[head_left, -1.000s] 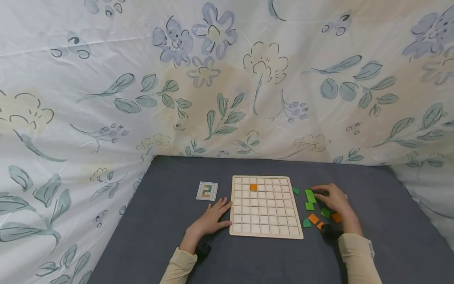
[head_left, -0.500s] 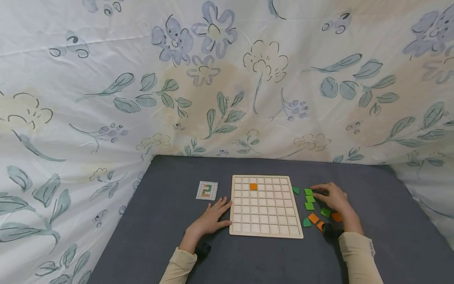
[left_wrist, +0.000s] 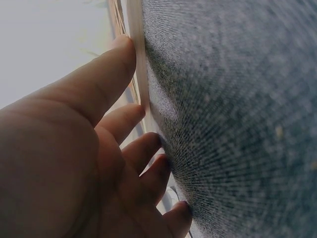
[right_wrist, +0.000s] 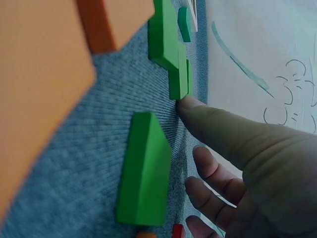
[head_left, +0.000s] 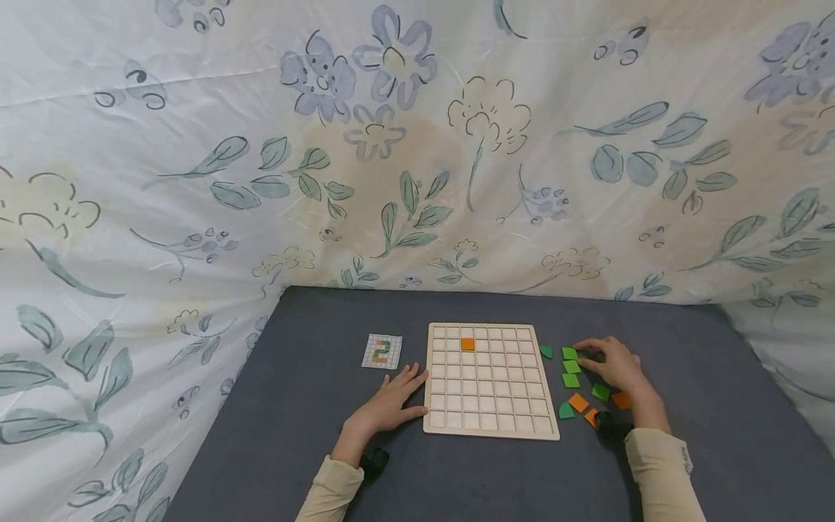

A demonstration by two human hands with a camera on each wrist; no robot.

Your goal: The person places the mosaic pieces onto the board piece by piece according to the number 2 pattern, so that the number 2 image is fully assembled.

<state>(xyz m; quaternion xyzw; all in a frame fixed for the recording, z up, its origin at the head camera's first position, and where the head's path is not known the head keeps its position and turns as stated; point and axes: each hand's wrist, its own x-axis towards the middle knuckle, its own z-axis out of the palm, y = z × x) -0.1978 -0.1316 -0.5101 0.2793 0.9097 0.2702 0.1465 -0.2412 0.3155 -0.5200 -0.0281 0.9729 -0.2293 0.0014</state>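
Just left of right hand: light-green tiles.

board: pale wood; tiles: green, orange; tabletop: dark grey; backdrop: white, lilac-and-green floral

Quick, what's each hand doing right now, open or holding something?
Left hand: open, touching the wooden board.
Right hand: touching a green tile; cannot tell whether it's gripping it.
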